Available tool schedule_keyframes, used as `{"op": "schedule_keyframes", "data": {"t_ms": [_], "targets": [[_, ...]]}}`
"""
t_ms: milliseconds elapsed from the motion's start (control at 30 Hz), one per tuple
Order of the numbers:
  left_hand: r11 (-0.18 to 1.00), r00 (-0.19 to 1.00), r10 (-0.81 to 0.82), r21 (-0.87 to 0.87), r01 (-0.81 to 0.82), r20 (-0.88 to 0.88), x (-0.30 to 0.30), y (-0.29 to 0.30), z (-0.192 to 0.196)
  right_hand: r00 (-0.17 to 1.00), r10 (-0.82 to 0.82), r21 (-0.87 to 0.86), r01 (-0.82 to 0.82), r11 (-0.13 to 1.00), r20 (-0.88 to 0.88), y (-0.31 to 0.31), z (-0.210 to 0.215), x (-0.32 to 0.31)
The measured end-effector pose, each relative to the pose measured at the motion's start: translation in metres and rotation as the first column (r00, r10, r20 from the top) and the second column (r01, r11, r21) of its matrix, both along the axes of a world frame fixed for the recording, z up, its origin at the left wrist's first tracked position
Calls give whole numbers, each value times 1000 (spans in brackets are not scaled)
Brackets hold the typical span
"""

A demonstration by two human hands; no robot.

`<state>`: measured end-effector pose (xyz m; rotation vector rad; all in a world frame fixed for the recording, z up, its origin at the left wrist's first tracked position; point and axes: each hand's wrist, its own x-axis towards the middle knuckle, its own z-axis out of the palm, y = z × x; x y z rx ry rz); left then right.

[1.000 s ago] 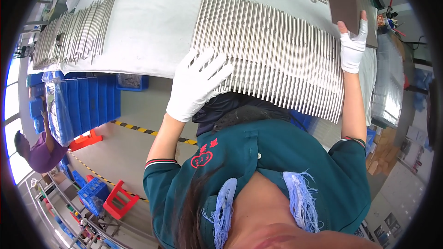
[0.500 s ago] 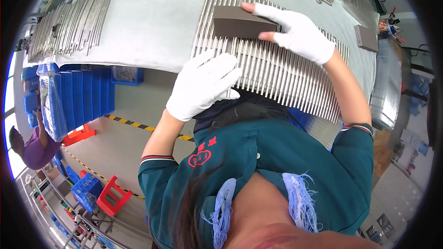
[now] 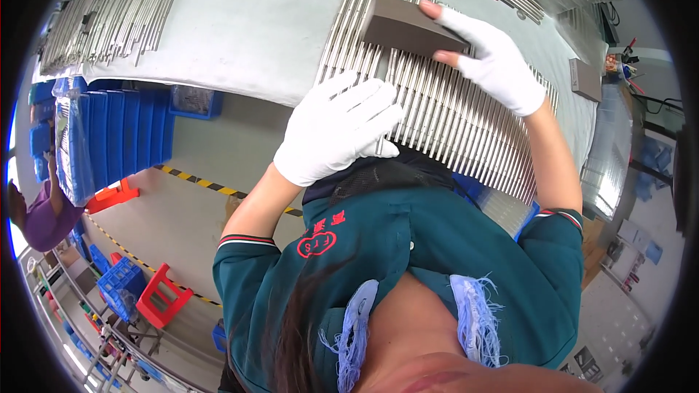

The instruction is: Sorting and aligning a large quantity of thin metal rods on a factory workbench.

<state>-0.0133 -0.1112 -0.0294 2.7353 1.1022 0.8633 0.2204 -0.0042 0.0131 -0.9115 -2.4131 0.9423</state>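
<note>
grey cloth covers the table [image 3: 255,22]. upper centre, the right hand [image 3: 495,58] clamps a brown block [image 3: 408,25] onto the metal rods [image 3: 451,116]; the left hand [image 3: 338,127] lies flat, fingers spread, on them. rods look stiff, slippery and prone to rolling; block light, best gripped by its sides.

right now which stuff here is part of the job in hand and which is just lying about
In use: left hand flat on the row of metal rods; right hand pressing the brown block onto them.

Lying about: second rod batch, spare block, blue bins.
</note>
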Motion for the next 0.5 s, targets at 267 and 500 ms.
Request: {"op": "schedule_keyframes", "data": {"t_ms": [267, 500], "targets": [[1000, 999, 19, 23, -20, 35, 5, 0, 0, 994, 1, -138, -15, 990, -107, 2, 0, -4], [999, 999, 29, -21, -28, 21, 1, -2, -1, 980, -201, -192, 198, 961, 4, -18, 2, 57]]}}
